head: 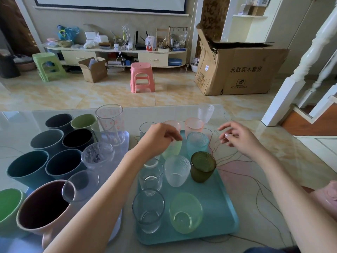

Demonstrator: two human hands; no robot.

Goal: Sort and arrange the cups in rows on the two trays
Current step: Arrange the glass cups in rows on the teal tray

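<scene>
Far left, the pale lilac tray (125, 141) is packed with the big opaque cups: green one (8, 205) at the near corner, pink mug (43, 210), teal (27, 168), greys and a black one (78, 137) further back, plus a column of clear tumblers (110, 121) along its right side. Looks pretty much sorted already, roughly 3 columns.

Moving right, the teal tray (224, 216) has the small glass cups in rows of 2 or 3. The left hand (158, 137) is over the back half of it, fingers curled down onto the rim of a pale green cup (172, 149). It looks like the grip is pinched on that rim, but the hand hides the contact, so I can't say for sure. That cup sits in the middle column, right next to the light blue cup (197, 143), with the dark olive cup (203, 166) just in front of that.

The right hand (237, 137) hovers past the tray's right edge over the tabletop (273, 161), fingers loosely apart, holding nothing.

My read: they're squaring up the back rows. 1 textured clear cup (206, 112) is off-tray at the far edge, so the next move probably means the right hand reaching back for it and finding it a slot without knocking the pink cups (194, 126).
</scene>
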